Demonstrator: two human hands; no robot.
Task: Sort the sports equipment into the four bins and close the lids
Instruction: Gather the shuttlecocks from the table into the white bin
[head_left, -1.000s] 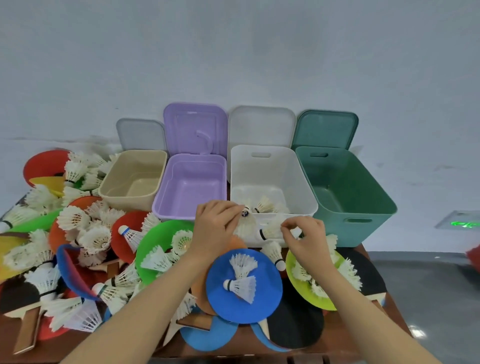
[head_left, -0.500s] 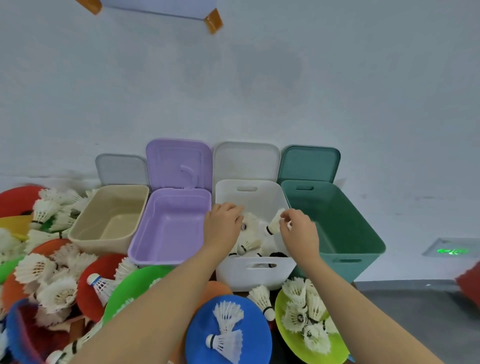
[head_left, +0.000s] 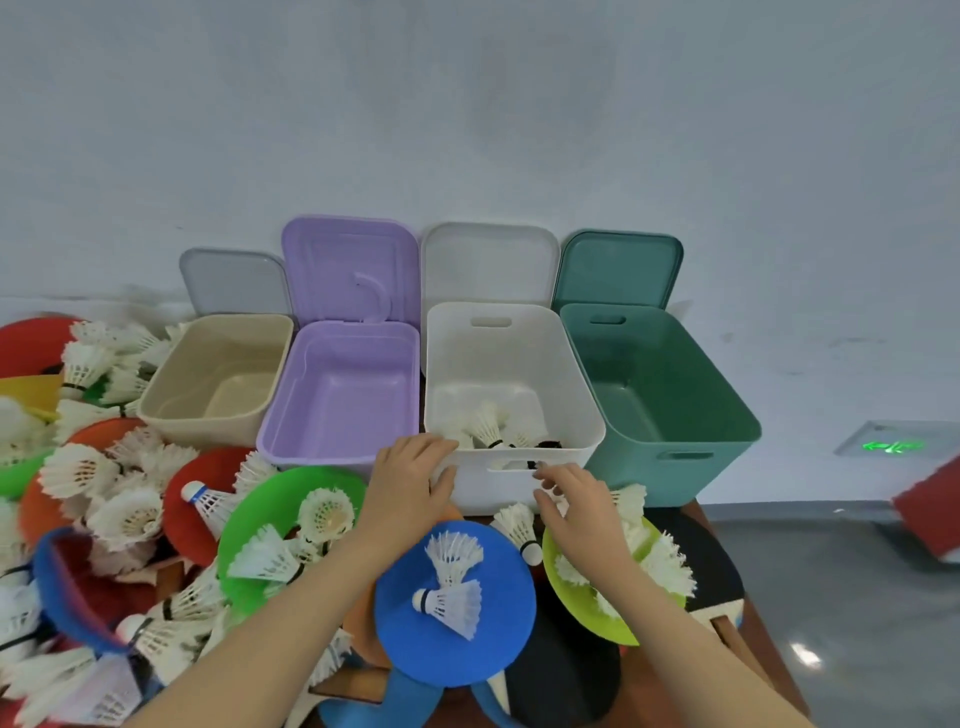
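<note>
Four open bins stand in a row: beige bin (head_left: 171, 410), purple bin (head_left: 291, 431), white bin (head_left: 587, 405) and green bin (head_left: 727, 415). Several white shuttlecocks (head_left: 488, 426) lie in the white bin. My left hand (head_left: 410, 483) hovers with relaxed fingers at the white bin's front left corner and holds nothing. My right hand (head_left: 576, 504) is in front of that bin, fingers loosely spread, empty, above a yellow-green paddle (head_left: 618, 618) carrying shuttlecocks. Two shuttlecocks (head_left: 452, 582) lie on a blue paddle (head_left: 498, 639) between my forearms.
Lids (head_left: 353, 270) lean upright against the wall behind the bins. Many shuttlecocks (head_left: 124, 514) and coloured paddles, including a green one (head_left: 249, 519) and a red one (head_left: 179, 509), pile up at the left. Black paddles (head_left: 566, 670) lie at the front right by the table edge.
Both hands were over the white bin with shuttlecocks half a second ago; now they have drawn back in front of it, empty. The shuttlecocks lie inside the bin.
</note>
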